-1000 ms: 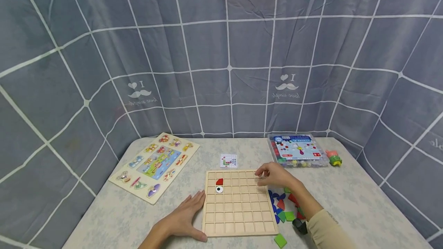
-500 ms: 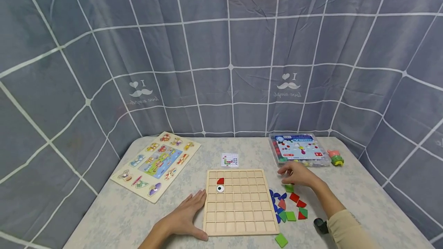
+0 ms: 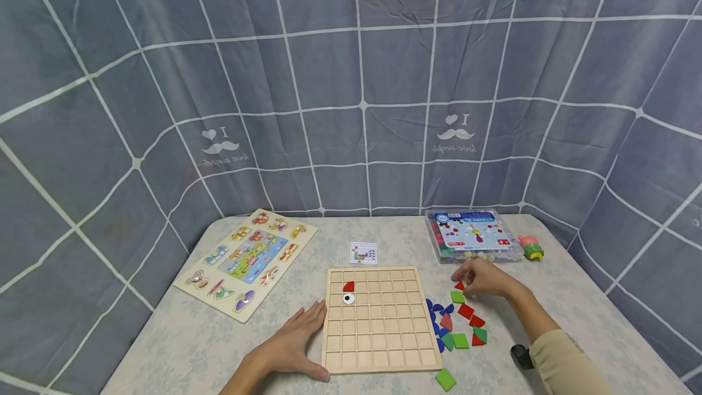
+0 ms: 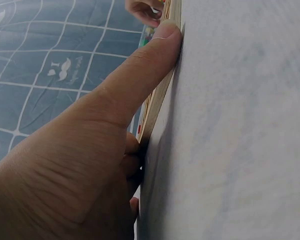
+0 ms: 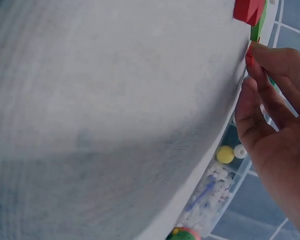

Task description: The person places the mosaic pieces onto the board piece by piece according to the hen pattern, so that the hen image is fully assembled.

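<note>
A wooden grid board (image 3: pixel 381 328) lies on the table, holding a red quarter-circle piece (image 3: pixel 348 286) and a white disc with a black dot (image 3: pixel 348 298). Along its left edge rests my left hand (image 3: pixel 290 343), fingers extended; in the left wrist view the thumb (image 4: pixel 155 55) presses the board's side (image 4: pixel 157 105). Beyond the board's right side, my right hand (image 3: pixel 485 277) pinches a small red triangular piece (image 3: pixel 459 286) between thumb and finger. The right wrist view shows that red piece (image 5: pixel 249 55) at the fingertips, beside a green square (image 3: pixel 457 297).
Blue, red and green pieces (image 3: pixel 460 341) lie scattered right of the board. A small pattern card (image 3: pixel 364 253) lies behind it. A picture puzzle board (image 3: pixel 247 264) is at left, a clear bead box (image 3: pixel 474 236) and a small toy (image 3: pixel 531 247) at back right.
My right hand has moved right, from over the board's upper right corner to the loose pieces, where a red piece now shows at its fingertips. The left hand has stayed at the board.
</note>
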`<state>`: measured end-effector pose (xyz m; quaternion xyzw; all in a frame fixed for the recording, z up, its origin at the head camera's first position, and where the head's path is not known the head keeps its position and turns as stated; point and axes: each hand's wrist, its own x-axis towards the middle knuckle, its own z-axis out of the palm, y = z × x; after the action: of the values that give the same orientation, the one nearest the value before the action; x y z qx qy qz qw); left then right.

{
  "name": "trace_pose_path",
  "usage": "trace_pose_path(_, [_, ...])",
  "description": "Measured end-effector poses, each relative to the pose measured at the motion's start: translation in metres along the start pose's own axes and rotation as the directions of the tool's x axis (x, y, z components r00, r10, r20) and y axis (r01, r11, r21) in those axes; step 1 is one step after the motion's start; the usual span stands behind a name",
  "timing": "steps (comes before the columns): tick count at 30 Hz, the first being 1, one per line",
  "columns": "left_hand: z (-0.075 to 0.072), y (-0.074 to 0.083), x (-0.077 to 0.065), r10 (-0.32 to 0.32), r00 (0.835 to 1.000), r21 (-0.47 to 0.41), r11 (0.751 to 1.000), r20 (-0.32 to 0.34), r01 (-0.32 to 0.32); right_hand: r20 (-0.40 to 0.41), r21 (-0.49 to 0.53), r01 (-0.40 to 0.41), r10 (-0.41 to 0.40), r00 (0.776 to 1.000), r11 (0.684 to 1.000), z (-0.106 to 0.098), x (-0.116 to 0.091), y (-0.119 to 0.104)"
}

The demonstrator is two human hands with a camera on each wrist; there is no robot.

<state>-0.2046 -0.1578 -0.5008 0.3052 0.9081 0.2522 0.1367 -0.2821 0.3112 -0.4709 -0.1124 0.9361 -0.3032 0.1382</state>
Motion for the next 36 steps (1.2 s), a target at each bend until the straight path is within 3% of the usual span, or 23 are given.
trace_pose_path(10, [0.0,0.001,-0.001,0.0,1.0,-0.007,1.0,-0.002,0.0,-0.011,0.029,-0.026,0.026,1.0,0.999,-0.002,-0.002,0.007])
trace_pose_path(27, [-0.001,0.001,-0.002,0.004,1.0,-0.001,1.0,-0.005,-0.004,-0.018,-0.01,0.037,-0.037,0.999,0.999,0.0,-0.004,0.008])
trace_pose_path(36, [0.0,0.001,-0.002,0.002,1.0,-0.006,1.0,-0.002,-0.002,-0.034,0.023,0.045,-0.045,0.998,0.999,0.001,-0.006,0.012])
